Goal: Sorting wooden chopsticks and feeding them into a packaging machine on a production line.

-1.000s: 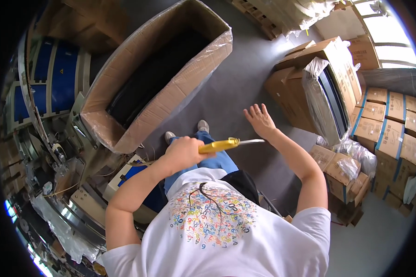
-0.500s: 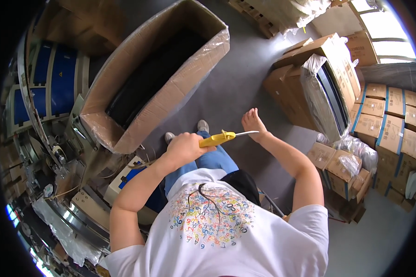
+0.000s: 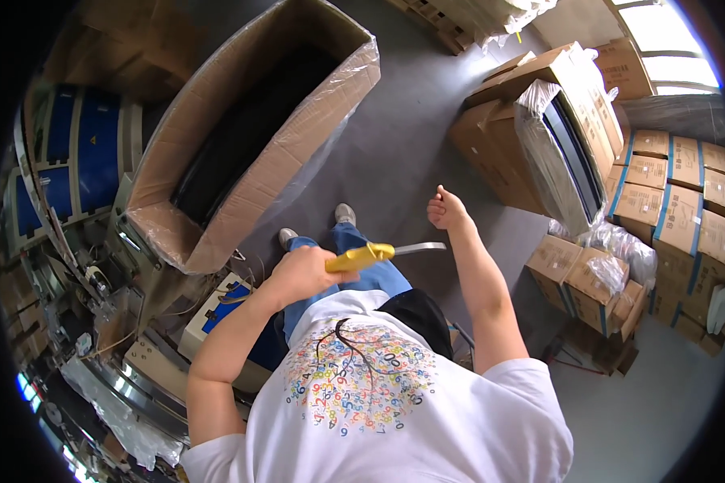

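My left hand [image 3: 302, 272] is closed around the handle of a yellow box cutter [image 3: 361, 258], held in front of my waist. Its long metal blade [image 3: 420, 248] sticks out to the right and looks bent or bowed. To the right of the blade tip, and apart from it, is my right hand [image 3: 449, 211]. Those fingers are curled in, and nothing shows in them. Ahead on the left stands a big open carton [image 3: 278, 173] with clear film around its outside. Something long and black [image 3: 262, 121] lies inside it.
Wrapped cartons [image 3: 540, 153] stand ahead on the right, with stacked taped boxes [image 3: 677, 193] beyond. Smaller boxes [image 3: 580, 270] and clear plastic wrap [image 3: 630, 251] sit nearer. Machinery [image 3: 97, 282] lines my left side. Between them runs grey floor [image 3: 395, 137]. A pallet [image 3: 439, 20] lies far ahead.
My right hand has gone from spread fingers to curled ones. The box cutter has shifted slightly left and down with my left hand, and its blade looks longer and more curved.
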Demonstrator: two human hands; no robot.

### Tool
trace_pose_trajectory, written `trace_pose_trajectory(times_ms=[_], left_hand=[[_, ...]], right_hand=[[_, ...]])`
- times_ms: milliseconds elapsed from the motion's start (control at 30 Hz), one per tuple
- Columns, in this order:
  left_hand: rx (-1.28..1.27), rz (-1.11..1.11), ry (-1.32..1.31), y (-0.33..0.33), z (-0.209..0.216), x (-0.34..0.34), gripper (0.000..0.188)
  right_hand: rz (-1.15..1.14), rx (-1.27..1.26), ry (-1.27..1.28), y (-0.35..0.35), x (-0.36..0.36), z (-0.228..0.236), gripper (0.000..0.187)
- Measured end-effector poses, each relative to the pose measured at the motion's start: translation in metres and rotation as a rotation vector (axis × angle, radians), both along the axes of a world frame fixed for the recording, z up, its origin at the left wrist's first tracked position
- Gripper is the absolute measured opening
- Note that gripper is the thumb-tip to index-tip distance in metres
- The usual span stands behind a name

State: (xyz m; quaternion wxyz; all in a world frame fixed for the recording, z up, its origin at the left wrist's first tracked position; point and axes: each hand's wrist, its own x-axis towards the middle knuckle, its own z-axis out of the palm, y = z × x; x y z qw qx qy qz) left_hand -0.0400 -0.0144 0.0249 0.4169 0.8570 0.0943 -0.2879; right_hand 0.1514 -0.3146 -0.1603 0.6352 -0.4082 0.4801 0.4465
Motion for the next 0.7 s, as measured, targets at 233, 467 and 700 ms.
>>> trace_pose_trajectory(times_ms=[233, 467, 700], left_hand=[[-0.345, -0.209, 0.284, 0.007, 0.016, 0.008, 0.040], [0.213, -0.016, 0.062, -0.005, 0.001, 0.012, 0.044], [0.157, 0.243, 0.098, 0.013, -0.012, -0.026, 0.047]], right_hand=[[-0.030, 0.122, 0.070, 0.023, 0.013, -0.013, 0.034], [-0.570, 0.380, 0.342, 0.044, 0.014, -0.009, 0.025], [-0.318, 0.354, 0.123, 0.094, 0.011, 0.017, 0.037]])
